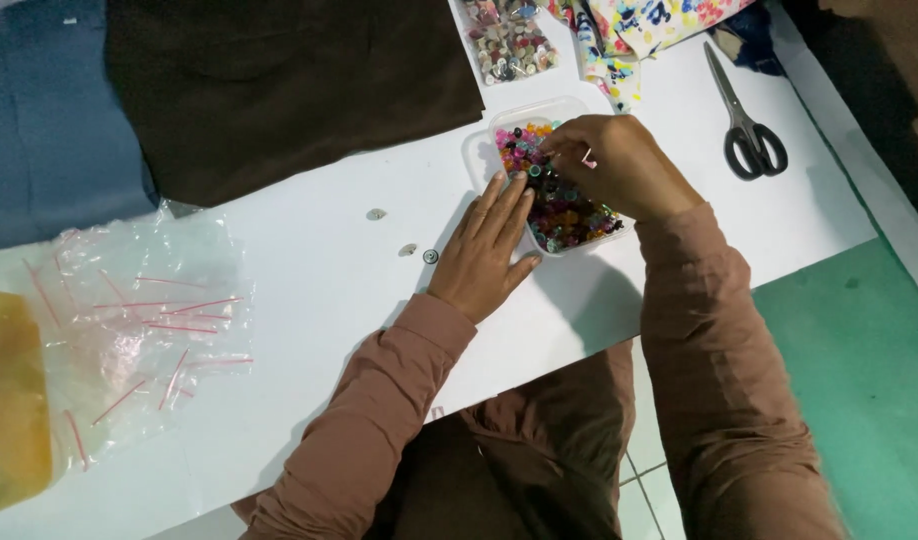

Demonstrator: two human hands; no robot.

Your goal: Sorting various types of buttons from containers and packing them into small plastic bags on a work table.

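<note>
1. White surface (309,290) filled most of the head view, green floor (859,360) at the right edge.
2. Clear plastic box (499,125) of mixed coloured buttons (569,215) sat near the far middle of the surface.
3. Left hand (484,250) lay flat, fingers straight and apart, fingertips touching the box's near-left wall; grip closed on nothing.
4. Right hand (614,160) hovered over the box, fingers curled down into the buttons; grip pinched together, but I could not tell whether a button was in it.
5. Three loose small buttons (406,249) lay on the surface just left of the left hand.
6. Black-handled scissors (744,115) lay well to the right of the box.
7. Bag of pale buttons (509,40) and floral cloth (639,25) sat beyond the box.
8. Dark brown fabric (289,85) and blue fabric (44,130) covered the far left.
9. Pile of small clear zip bags (144,320) sat near left, a yellow bag (9,400) beside it.
</note>
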